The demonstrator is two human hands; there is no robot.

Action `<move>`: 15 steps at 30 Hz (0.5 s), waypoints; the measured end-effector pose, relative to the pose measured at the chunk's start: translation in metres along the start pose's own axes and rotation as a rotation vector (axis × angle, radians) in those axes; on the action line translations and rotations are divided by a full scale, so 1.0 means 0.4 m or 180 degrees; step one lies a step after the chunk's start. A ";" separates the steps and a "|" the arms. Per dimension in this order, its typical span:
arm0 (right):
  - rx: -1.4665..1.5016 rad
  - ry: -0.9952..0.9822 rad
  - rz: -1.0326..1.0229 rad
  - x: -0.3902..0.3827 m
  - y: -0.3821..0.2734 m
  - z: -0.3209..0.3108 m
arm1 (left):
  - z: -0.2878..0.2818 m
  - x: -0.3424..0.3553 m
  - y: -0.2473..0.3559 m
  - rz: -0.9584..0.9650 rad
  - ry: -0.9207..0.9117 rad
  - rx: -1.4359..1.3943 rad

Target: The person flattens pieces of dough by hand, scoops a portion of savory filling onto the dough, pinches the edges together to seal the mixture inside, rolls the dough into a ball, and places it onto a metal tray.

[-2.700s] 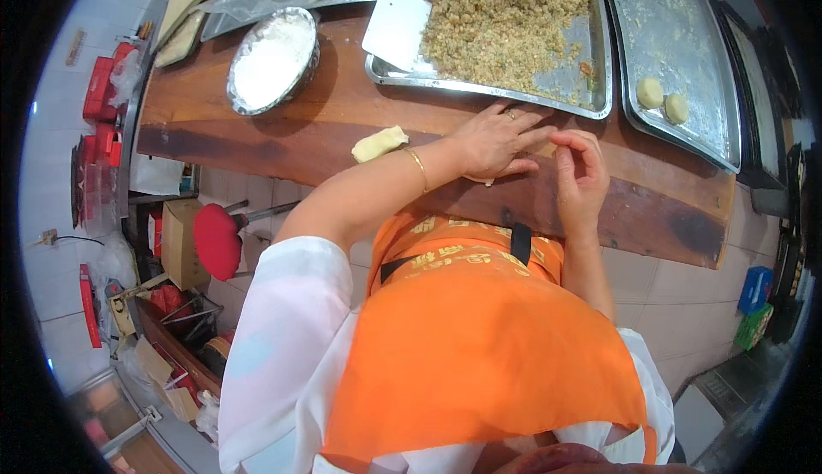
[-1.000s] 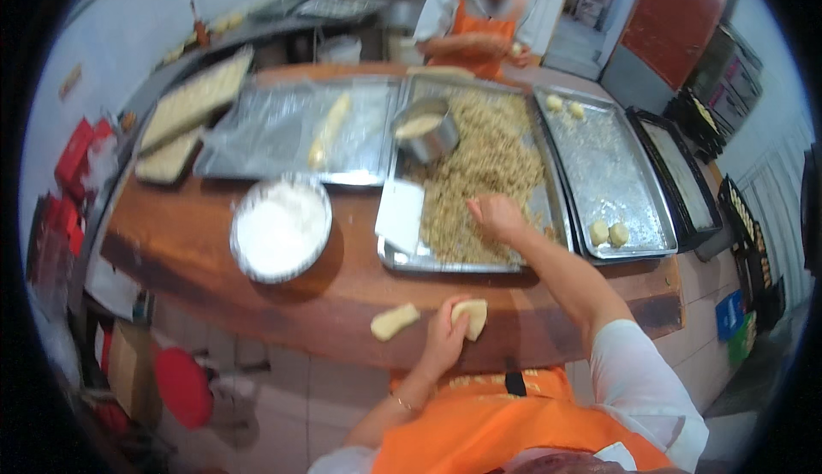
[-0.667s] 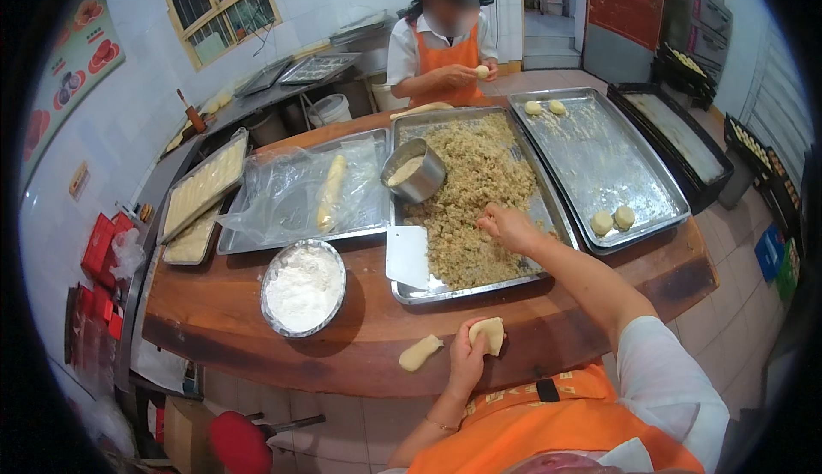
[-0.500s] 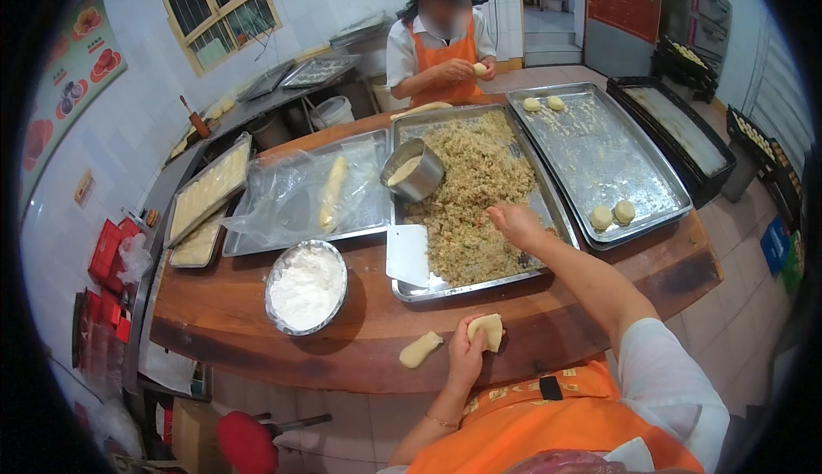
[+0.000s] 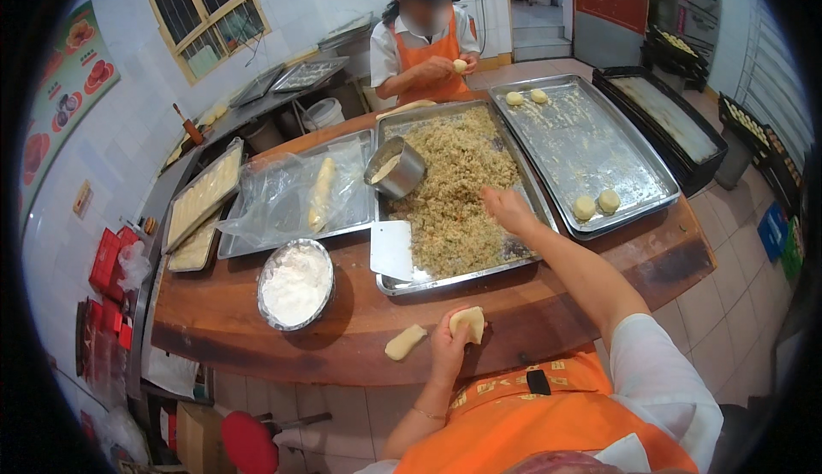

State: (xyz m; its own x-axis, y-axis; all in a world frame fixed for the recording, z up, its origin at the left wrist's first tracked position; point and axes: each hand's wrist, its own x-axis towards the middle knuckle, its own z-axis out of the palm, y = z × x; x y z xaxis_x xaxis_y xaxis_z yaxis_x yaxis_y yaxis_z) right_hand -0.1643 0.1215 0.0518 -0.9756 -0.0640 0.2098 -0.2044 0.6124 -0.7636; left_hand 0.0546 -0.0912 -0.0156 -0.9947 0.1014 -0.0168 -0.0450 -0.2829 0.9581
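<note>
My left hand (image 5: 448, 345) is closed around a flattened piece of pale dough (image 5: 468, 323) near the front edge of the wooden table. Just left of it lies a smaller lump of dough (image 5: 405, 342) on the wood. My right hand (image 5: 509, 210) reaches over the large metal tray (image 5: 402, 286), its fingers bunched against the crumbly yellow-brown filling (image 5: 458, 191); the fingertips are partly hidden. A metal pot (image 5: 404, 178) rests tilted on the filling's left side. At the tray's near left corner sits a white flat scraper (image 5: 391, 250).
A bowl of white flour (image 5: 295, 284) stands to the left. Behind it, a tray (image 5: 364, 208) holds plastic film and a dough roll (image 5: 322, 191). The right tray (image 5: 599, 144) carries several round dough pieces (image 5: 584, 208). Across the table a co-worker (image 5: 419, 54) handles a small dough ball.
The view has shifted slightly, moving everything a little left. My right hand has moved slightly farther over the filling. My left hand keeps its hold on the dough.
</note>
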 end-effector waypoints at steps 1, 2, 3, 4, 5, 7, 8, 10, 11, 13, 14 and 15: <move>0.0273 -0.0050 -0.0025 0.002 0.000 0.001 | 0.001 -0.003 0.002 0.0019 0.0022 0.0024; 0.0547 -0.0098 -0.0049 0.003 0.000 0.002 | 0.000 -0.007 0.001 0.0022 0.0062 0.0118; 0.0809 -0.0134 -0.0075 0.004 -0.005 -0.003 | 0.000 -0.008 -0.001 0.0033 0.0090 0.0205; 0.0786 -0.0121 -0.0195 0.000 -0.010 -0.004 | 0.000 -0.007 -0.002 0.0045 0.0116 0.0293; 0.0763 -0.0107 -0.0315 -0.007 -0.016 0.000 | 0.000 -0.007 -0.001 0.0120 0.0174 0.0612; 0.0405 -0.0141 -0.0390 -0.014 -0.023 -0.002 | 0.004 -0.007 0.007 0.0272 0.0275 0.1242; 0.0078 -0.0194 -0.0346 -0.015 -0.024 -0.002 | 0.006 -0.008 0.013 0.0174 0.0252 0.1049; -0.0303 -0.0141 -0.0351 -0.021 -0.022 -0.001 | 0.009 -0.006 0.023 -0.0019 0.0180 0.0659; -0.0352 -0.0048 -0.0406 -0.026 -0.020 0.008 | 0.008 -0.003 0.019 -0.0068 0.0192 0.0608; -0.0274 -0.0006 -0.0434 -0.030 -0.026 0.012 | 0.000 -0.009 -0.001 -0.0169 0.0245 0.0504; 0.0052 -0.0042 -0.0464 -0.026 -0.015 0.012 | -0.007 -0.007 -0.018 -0.0134 0.0230 0.0452; 0.0376 -0.0068 -0.0491 -0.018 0.003 0.014 | -0.013 -0.001 -0.034 -0.0098 0.0205 0.0400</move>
State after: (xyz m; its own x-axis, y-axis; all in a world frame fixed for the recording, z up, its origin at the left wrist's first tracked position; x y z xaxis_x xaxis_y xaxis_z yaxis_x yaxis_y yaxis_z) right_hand -0.1578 0.1184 0.0459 -0.9333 -0.1674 0.3178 -0.3583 0.4973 -0.7901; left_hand 0.0551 -0.0924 -0.0302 -0.9971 0.0457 -0.0610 -0.0675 -0.1585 0.9850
